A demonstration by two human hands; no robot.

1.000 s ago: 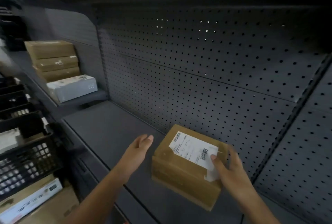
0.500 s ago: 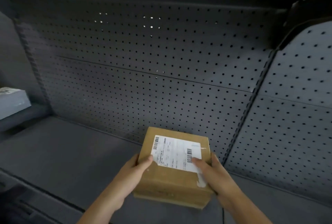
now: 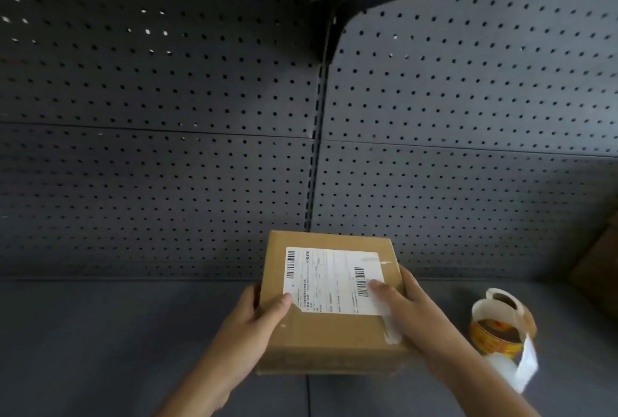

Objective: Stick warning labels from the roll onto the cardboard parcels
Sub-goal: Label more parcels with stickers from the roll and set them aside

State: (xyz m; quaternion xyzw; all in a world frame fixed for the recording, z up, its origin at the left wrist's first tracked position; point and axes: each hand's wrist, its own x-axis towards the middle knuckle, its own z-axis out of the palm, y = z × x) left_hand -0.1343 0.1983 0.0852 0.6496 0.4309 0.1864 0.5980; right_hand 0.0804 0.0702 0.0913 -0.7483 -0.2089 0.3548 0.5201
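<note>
A brown cardboard parcel (image 3: 334, 339) with a white shipping label (image 3: 331, 279) on top sits low in the middle, over the grey shelf (image 3: 100, 333). My left hand (image 3: 257, 323) grips its left side, thumb on the top. My right hand (image 3: 411, 313) grips its right side, thumb lying on the shipping label. A roll of orange warning labels (image 3: 498, 333) lies on the shelf to the right of the parcel, with white backing strip (image 3: 525, 366) trailing off it.
A dark perforated back wall (image 3: 200, 149) rises behind the shelf, split by a vertical upright (image 3: 316, 166). The brown edge of another cardboard box (image 3: 598, 269) shows at the far right. An upper shelf overhangs the top.
My left hand came onto the parcel and both hands carried it to the right along the shelf. The label roll and the far-right box came into view; the stacked boxes at left went out.
</note>
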